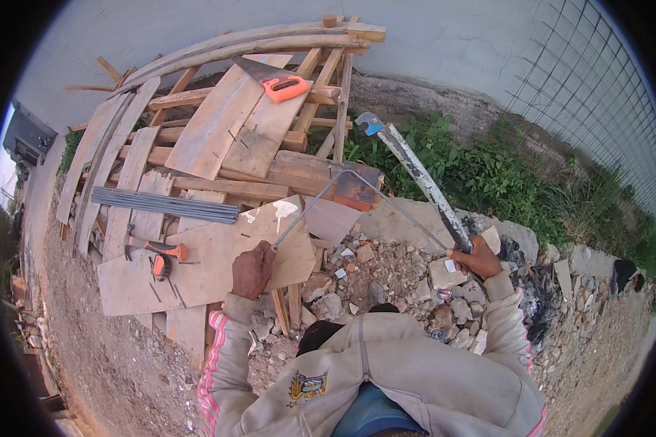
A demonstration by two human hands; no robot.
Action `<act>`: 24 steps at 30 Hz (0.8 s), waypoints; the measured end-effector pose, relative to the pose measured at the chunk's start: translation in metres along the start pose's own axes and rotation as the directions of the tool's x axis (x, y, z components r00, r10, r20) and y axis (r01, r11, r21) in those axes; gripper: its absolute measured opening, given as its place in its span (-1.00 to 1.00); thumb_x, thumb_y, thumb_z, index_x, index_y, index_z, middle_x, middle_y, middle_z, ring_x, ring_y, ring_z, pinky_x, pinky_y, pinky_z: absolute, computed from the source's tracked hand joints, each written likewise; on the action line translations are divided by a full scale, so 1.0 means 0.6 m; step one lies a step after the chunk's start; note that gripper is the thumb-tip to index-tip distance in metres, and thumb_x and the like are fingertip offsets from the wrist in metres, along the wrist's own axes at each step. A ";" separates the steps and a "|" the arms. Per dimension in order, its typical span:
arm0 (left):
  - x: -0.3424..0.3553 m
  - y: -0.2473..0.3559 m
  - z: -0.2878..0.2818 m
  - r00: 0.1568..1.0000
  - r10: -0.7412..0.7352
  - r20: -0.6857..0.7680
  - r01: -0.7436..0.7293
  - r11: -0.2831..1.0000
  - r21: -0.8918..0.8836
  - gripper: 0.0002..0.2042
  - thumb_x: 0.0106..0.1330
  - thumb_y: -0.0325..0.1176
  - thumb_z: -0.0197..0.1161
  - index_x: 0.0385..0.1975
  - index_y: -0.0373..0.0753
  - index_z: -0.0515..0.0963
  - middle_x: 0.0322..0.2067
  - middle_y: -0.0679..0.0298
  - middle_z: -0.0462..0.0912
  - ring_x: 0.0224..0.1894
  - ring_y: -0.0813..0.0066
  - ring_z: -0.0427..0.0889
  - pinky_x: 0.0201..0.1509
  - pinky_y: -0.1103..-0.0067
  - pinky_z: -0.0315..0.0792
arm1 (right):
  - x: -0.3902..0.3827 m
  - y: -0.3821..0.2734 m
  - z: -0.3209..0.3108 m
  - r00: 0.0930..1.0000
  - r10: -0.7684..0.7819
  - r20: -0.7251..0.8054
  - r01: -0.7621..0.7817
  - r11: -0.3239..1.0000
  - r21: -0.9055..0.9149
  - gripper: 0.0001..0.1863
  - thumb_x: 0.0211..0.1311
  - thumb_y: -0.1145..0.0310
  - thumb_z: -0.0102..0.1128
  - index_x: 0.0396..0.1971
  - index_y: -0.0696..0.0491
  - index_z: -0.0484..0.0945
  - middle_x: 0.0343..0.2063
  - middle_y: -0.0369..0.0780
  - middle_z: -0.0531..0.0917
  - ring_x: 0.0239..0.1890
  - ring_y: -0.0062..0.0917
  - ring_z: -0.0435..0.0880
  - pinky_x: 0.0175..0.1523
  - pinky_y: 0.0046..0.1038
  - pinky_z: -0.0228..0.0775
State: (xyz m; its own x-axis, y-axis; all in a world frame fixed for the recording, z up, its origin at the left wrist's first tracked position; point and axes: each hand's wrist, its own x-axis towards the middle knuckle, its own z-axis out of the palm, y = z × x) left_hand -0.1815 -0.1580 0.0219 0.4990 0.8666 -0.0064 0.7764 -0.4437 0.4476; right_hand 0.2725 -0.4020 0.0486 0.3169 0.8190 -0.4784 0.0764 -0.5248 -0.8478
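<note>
My left hand (252,268) is closed on one end of a bent steel rod (309,207), which rises to a bend over the planks and slopes down to my right side. My right hand (476,256) grips the lower end of a long white-and-dark metal bar (426,186) with a blue hooked head (372,125); the rod's other end meets this hand. Under and left of my left hand is a pale board (197,280) bearing a hammer (157,247), an orange tape measure (160,268) and several loose short dark rods. A bundle of straight steel rods (164,205) lies just beyond.
A stack of timber and boards (131,182) carries an orange-handled saw (284,87). Behind are a pale wall (459,44), leaning wire mesh (590,87) and green weeds (459,167). Broken rubble (372,280) and dark plastic (532,306) lie around my right side.
</note>
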 end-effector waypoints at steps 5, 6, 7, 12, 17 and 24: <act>-0.050 0.057 0.039 0.988 -0.149 -0.036 0.148 0.989 -0.029 -0.73 0.45 -0.19 0.19 -0.38 -0.27 0.59 -0.62 -0.08 0.58 -0.48 -0.16 0.64 -0.39 0.09 0.46 | 0.089 -0.007 -0.092 0.986 0.037 0.160 -0.019 0.993 -0.113 -0.68 0.19 0.22 0.50 -0.42 0.17 0.61 -0.68 -0.29 0.58 -0.68 -0.65 0.53 -0.60 -0.54 0.33; -0.055 0.068 0.042 0.983 -0.177 -0.048 0.177 0.984 -0.023 -0.73 0.45 -0.19 0.20 -0.40 -0.27 0.59 -0.62 -0.08 0.57 -0.48 -0.16 0.64 -0.39 0.10 0.47 | 0.103 -0.012 -0.101 0.983 0.049 0.177 -0.024 0.989 -0.143 -0.67 0.19 0.22 0.50 -0.42 0.17 0.60 -0.68 -0.29 0.58 -0.69 -0.65 0.54 -0.60 -0.54 0.33; -0.062 0.074 0.047 0.979 -0.193 -0.059 0.193 0.981 0.001 -0.72 0.45 -0.19 0.20 -0.40 -0.27 0.59 -0.62 -0.08 0.58 -0.48 -0.15 0.64 -0.39 0.10 0.47 | 0.114 -0.018 -0.109 0.979 0.062 0.192 -0.028 0.985 -0.172 -0.67 0.19 0.21 0.50 -0.43 0.17 0.60 -0.68 -0.29 0.58 -0.69 -0.65 0.54 -0.60 -0.54 0.33; -0.065 0.083 0.061 0.973 -0.180 -0.146 0.201 0.969 0.144 -0.71 0.44 -0.17 0.22 -0.44 -0.25 0.57 -0.58 0.00 0.62 -0.47 -0.06 0.66 -0.40 0.15 0.47 | 0.125 -0.031 -0.114 0.978 0.073 0.195 -0.033 0.979 -0.200 -0.66 0.20 0.20 0.49 -0.40 0.18 0.58 -0.67 -0.30 0.56 -0.69 -0.67 0.51 -0.60 -0.54 0.33; -0.035 0.068 0.024 0.972 -0.141 -0.187 0.177 0.965 0.193 -0.71 0.39 -0.15 0.28 -0.49 -0.22 0.53 -0.53 0.11 0.64 -0.46 0.02 0.66 -0.40 0.21 0.47 | 0.092 -0.007 -0.068 0.989 0.081 0.124 -0.072 0.994 -0.077 -0.67 0.22 0.21 0.48 -0.43 0.16 0.57 -0.68 -0.31 0.54 -0.72 -0.69 0.43 -0.63 -0.57 0.27; -0.044 0.072 0.051 0.937 -0.059 -0.344 0.153 0.955 0.255 -0.77 0.29 -0.19 0.38 -0.48 -0.17 0.56 -0.55 0.19 0.63 -0.37 0.12 0.61 -0.23 0.26 0.47 | 0.119 -0.012 -0.080 0.984 0.055 0.171 -0.029 0.988 -0.153 -0.70 0.23 0.23 0.47 -0.48 0.14 0.59 -0.70 -0.33 0.53 -0.72 -0.72 0.44 -0.63 -0.57 0.25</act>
State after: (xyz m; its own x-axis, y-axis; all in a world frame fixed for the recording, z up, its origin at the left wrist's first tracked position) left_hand -0.1495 -0.2066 0.0142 0.2894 0.9167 0.2757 0.9159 -0.3489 0.1986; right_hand 0.3397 -0.3506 0.0316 0.1543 0.8165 -0.5564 0.2106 -0.5774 -0.7889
